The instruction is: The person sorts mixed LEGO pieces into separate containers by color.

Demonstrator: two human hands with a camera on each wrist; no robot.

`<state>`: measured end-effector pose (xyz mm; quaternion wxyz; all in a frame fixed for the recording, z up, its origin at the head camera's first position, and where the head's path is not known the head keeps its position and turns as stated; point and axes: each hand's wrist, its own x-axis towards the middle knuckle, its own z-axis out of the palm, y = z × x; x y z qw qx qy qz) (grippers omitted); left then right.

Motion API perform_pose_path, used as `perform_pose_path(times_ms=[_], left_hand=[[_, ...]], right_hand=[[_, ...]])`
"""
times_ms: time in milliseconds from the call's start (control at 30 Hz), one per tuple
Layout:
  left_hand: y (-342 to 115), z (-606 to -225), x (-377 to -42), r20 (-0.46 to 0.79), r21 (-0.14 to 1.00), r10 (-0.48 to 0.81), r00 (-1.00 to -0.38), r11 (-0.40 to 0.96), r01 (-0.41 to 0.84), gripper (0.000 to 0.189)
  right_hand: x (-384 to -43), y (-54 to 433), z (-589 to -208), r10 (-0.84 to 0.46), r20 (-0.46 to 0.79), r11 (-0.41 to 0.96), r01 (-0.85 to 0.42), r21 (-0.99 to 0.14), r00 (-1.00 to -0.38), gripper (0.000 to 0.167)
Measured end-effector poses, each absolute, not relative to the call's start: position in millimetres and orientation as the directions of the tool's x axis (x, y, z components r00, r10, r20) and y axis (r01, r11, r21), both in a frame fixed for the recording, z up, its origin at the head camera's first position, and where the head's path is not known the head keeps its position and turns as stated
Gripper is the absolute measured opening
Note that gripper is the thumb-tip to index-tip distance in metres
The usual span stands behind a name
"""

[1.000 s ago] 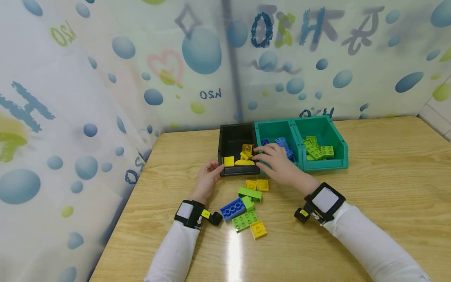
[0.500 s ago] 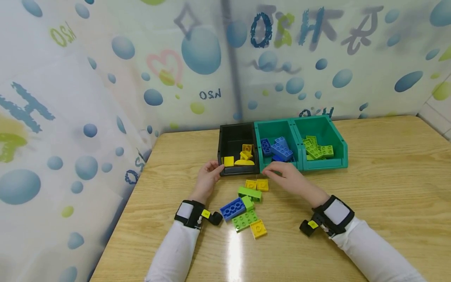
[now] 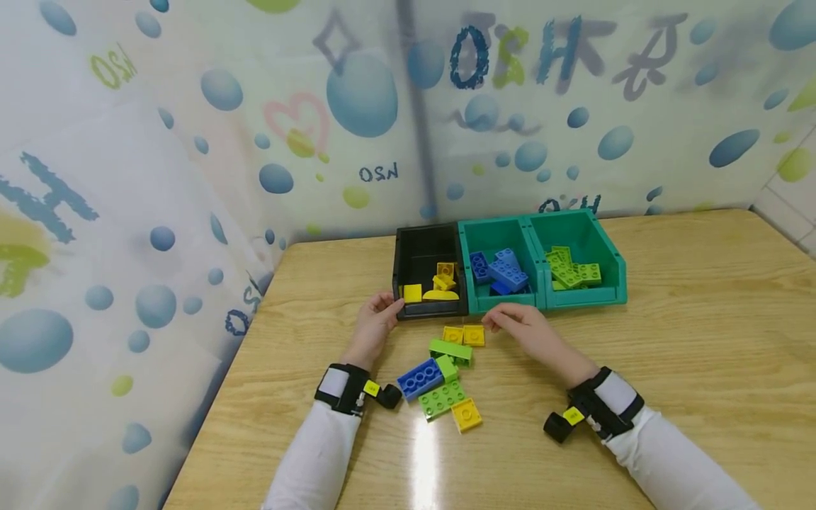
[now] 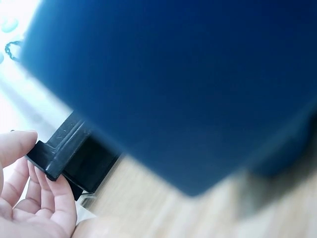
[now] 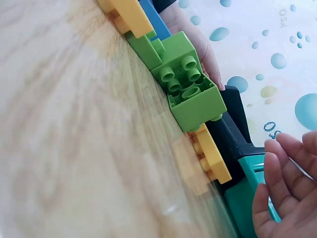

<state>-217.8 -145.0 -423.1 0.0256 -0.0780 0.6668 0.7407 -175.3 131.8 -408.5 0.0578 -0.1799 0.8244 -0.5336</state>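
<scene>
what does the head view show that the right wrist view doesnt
Only the head view shows all three bins' contents: yellow bricks in the black bin, blue bricks and green bricks in the teal bins, plus the left hand gripping the black bin's corner. Only the right wrist view shows the green brick's studs close up. Both show the right hand empty near the loose yellow plates.

Curtained tabletop (image 3: 701, 297) recording booth
</scene>
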Motion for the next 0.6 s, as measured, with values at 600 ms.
perform_pose_path(times_ms=[600], left_hand=[[-146,-423,-217,-0.149,0.985,-0.065,-0.987,-0.095,-0.143,0.008]], right_hand=[[-169,127,-424,-0.473,0.249,0.578,-0.511,-0.636,-0.845,0.015]])
